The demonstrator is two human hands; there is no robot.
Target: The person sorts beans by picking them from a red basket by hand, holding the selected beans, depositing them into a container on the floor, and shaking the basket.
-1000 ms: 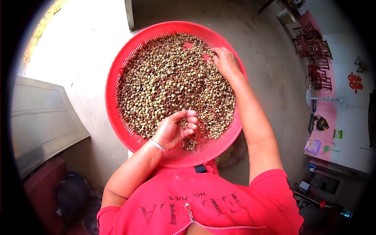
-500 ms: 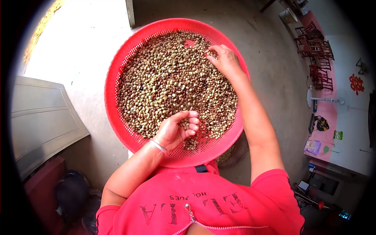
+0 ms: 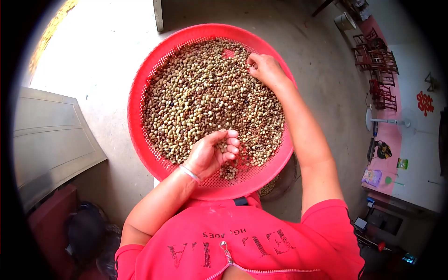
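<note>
A round red plastic sieve basket (image 3: 140,144) sits before my body, holding a wide layer of brown, tan and pale green beans (image 3: 186,102). My left hand (image 3: 214,150) is cupped palm up over the near part of the basket, its fingers curled around a few beans. At the far right inside the rim, my right hand (image 3: 267,70) has thumb and fingertips drawn together at the beans. Whatever lies between those fingertips is too small to make out. A bare patch of mesh shows near the far rim.
Below the basket's right edge, a darker container (image 3: 284,182) with more beans is partly hidden. A pale panel (image 3: 56,135) stands at left. Wooden chairs (image 3: 375,58), a white fan (image 3: 387,121) and small packets (image 3: 372,177) are along the right side.
My right hand's fingers have drawn closer together at the far right of the beans. My left hand keeps its cupped pose. The basket appears shifted slightly right in view.
</note>
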